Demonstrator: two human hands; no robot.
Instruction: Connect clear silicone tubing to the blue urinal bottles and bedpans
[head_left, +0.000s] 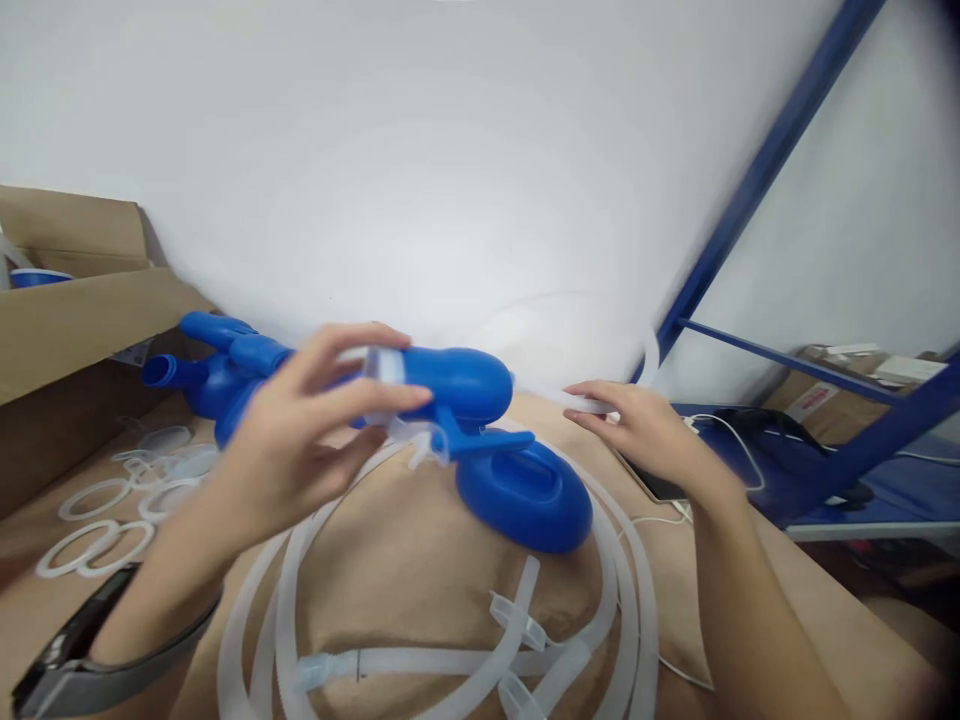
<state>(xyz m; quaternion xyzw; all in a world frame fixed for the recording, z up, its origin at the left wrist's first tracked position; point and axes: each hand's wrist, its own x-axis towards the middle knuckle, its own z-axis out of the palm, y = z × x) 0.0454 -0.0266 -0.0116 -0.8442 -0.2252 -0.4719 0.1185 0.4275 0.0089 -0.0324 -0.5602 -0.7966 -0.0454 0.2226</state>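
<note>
My left hand [315,420] is raised over the brown table [420,560], fingers pinched on a small clear plastic fitting [382,375] at the end of a blue rubber bulb [457,385]. A blue mask-shaped piece [525,495] lies just below the bulb. Farther right, my right hand [645,430] rests near the table's far edge, its fingers closed on a translucent white tube [577,398] that runs toward the bulb. Loops of the same translucent tubing [450,650] with clear connectors lie in front of me.
More blue bulb parts [217,365] are piled at the left behind my left hand. White rings [105,520] lie on the table's left side beside an open cardboard box [75,320]. A phone [656,485] with a white cable sits by my right hand. Blue metal shelving [787,130] stands at right.
</note>
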